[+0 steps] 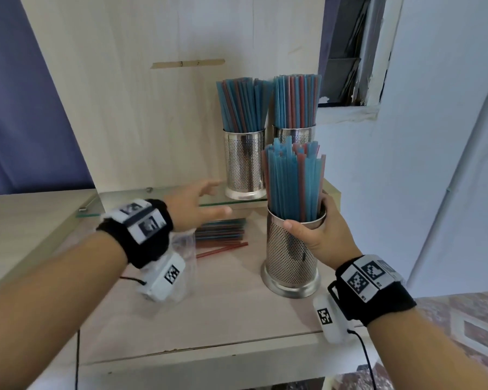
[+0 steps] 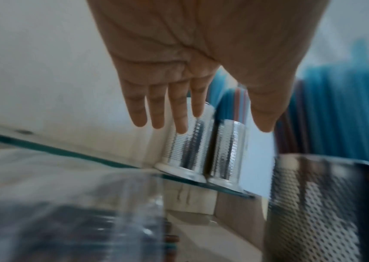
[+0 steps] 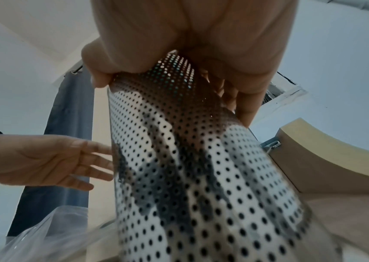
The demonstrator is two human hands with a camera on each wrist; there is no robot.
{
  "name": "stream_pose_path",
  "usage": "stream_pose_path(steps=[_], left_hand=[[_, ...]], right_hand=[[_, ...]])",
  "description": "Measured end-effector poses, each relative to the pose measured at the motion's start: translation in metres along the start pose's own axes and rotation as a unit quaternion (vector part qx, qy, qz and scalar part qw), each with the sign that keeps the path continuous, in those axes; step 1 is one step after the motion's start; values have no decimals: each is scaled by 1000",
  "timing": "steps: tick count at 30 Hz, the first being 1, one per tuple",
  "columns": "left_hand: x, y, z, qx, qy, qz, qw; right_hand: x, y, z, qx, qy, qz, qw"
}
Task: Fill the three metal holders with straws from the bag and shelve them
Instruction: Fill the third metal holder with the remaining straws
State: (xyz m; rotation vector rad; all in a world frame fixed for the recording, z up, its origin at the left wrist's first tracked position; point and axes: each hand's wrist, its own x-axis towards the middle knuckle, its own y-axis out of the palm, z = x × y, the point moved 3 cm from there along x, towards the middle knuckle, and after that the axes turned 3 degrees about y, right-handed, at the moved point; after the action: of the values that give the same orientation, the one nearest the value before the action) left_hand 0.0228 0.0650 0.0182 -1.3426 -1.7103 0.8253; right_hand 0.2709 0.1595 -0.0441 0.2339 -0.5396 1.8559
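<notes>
Two perforated metal holders (image 1: 244, 164) (image 1: 293, 134), both packed with blue and red straws, stand side by side on the glass shelf (image 1: 158, 197). A third holder (image 1: 290, 249) full of straws (image 1: 293, 181) stands on the wooden counter (image 1: 237, 319); my right hand (image 1: 319, 235) grips it near its rim, thumb in front and fingers behind. My left hand (image 1: 200, 204) hovers with straight spread fingers to the left of it, above the plastic bag (image 1: 181, 266), from which a few straws (image 1: 223, 235) stick out. In the left wrist view the fingers (image 2: 179, 109) point toward the shelved holders (image 2: 190, 141).
A wooden back panel (image 1: 152, 94) rises behind the shelf. A blue curtain (image 1: 17, 122) hangs at the left and a white wall (image 1: 434, 136) stands at the right. The counter's front edge (image 1: 209, 358) runs close to me.
</notes>
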Motion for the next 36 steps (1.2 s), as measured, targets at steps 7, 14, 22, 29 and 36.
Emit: stream_pose_path(steps=[7,14,22,29,36], left_hand=[[5,9,65,170,-44,48,983],[3,35,85,241,-51,156,956],[-33,50,105,178,-50,236,954],[-67,36,107,157,-30,240,958],[-32,39,58,311,93,219,920]], right_hand=[[4,5,-6,-12,0,-20,1000],[8,7,-9,-35,3,-47,998],[20,8,-16,-45,-2,-72,996],[23,7,-21,-46,0,-68,997],[21,8,-21,-51,-2,-65,997]])
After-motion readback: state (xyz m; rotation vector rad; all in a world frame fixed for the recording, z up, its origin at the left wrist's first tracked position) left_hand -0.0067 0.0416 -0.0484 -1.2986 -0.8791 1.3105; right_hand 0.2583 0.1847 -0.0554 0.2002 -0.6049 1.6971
